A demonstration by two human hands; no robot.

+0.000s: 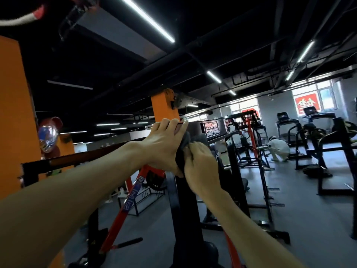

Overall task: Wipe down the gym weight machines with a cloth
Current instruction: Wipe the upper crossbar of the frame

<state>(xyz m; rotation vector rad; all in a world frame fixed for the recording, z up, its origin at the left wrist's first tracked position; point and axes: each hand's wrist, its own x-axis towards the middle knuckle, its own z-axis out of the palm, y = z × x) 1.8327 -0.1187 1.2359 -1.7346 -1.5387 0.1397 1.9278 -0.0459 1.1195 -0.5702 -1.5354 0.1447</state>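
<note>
A cloth (185,144) sits between both hands atop the machine frame (181,190).

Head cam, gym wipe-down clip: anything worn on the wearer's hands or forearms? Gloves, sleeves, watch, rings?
Nothing visible. The left hand and right hand are bare, with no gloves. Both forearms are uncovered as far as the frame shows, so no sleeve edge is in view. No watch, band or markings show at either wrist; rings cannot be ruled out where fingers are hidden.

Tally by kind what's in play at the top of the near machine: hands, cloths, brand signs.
Bare hands: 2, left hand and right hand
Dark grey crumpled cloths: 1
Black signs with red "Hammer Strength" lettering: 1
Total: 4
</note>
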